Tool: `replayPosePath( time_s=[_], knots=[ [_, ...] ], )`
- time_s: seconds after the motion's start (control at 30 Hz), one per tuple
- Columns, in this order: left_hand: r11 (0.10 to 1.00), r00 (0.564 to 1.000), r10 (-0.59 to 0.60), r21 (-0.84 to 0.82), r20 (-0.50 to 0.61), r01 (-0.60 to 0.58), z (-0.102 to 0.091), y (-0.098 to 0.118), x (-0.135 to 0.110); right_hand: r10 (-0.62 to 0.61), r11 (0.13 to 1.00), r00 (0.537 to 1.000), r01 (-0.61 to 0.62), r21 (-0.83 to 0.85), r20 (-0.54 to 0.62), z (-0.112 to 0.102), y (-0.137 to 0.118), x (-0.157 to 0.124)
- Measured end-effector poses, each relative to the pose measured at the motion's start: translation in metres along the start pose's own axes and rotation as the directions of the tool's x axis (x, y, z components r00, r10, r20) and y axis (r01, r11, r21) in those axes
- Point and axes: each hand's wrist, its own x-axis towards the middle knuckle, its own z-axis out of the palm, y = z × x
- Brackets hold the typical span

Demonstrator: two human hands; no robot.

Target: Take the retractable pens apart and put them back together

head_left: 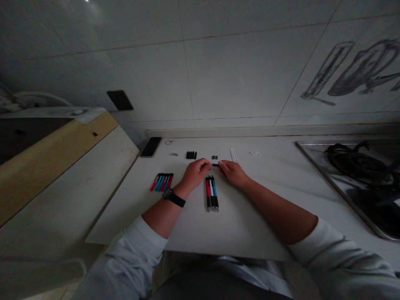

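Observation:
My left hand (198, 171) and my right hand (233, 171) are closed in pinches, meeting over the middle of the counter. Between them they hold a slim dark pen part (215, 165), one end in each hand; most of it is hidden by fingers. Just below lie several assembled click pens (212, 193), side by side, with red, white and blue barrels and black grips. To the left of my left hand is a row of red and blue pen barrels (161, 182). Small dark pieces (214, 157) sit just beyond my fingertips.
Along the back lie small springs (174, 154), black tubular grips (191, 155), thin white refills (233, 155) and tiny white pieces (255, 153). A phone (151, 147) and a ring (168, 142) lie at back left. A gas stove (362, 179) borders the right; a wooden-edged box (62, 166) stands left.

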Motion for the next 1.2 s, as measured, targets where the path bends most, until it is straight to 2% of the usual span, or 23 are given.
replayPosePath(
  time_s=[0.17,0.4,0.5,0.63,0.8,0.9,1.07,1.2],
  knots=[
    [0.995,0.998,0.018,0.094,0.058,-0.024,0.0005,0.0011,0.0003,-0.025,0.999,1.000,0.025,-0.038,0.003,0.0000,-0.0006,0.0005],
    [0.999,0.999,-0.052,0.004,0.009,0.052,0.0050,0.0002,0.0005,-0.139,0.985,0.988,0.130,-0.117,-0.068,0.0017,-0.0030,-0.0007],
    [0.998,0.998,-0.060,0.003,-0.008,0.060,0.0045,-0.0001,0.0006,-0.106,0.993,0.990,0.100,-0.068,-0.095,0.0019,-0.0046,-0.0022],
    [0.998,0.998,-0.066,0.018,-0.012,0.066,0.0024,-0.0005,0.0007,-0.070,0.997,0.997,0.069,-0.036,-0.029,0.0006,-0.0037,-0.0024],
    [0.998,0.998,-0.066,0.017,-0.022,0.066,0.0034,-0.0021,0.0009,-0.059,0.998,0.997,0.059,0.013,-0.046,0.0008,-0.0013,-0.0004],
    [0.997,0.997,-0.074,0.021,-0.005,0.074,0.0043,-0.0015,0.0011,-0.064,0.998,0.998,0.064,-0.006,0.010,0.0016,0.0012,0.0010],
    [0.994,0.996,-0.095,0.053,0.002,0.094,0.0054,-0.0010,0.0008,-0.047,0.999,0.999,0.047,-0.010,-0.005,0.0028,0.0039,0.0022],
    [0.993,0.996,-0.093,0.072,-0.003,0.093,0.0075,-0.0025,0.0006,-0.083,0.996,0.997,0.083,-0.040,-0.001,0.0036,0.0048,0.0028]
  ],
)
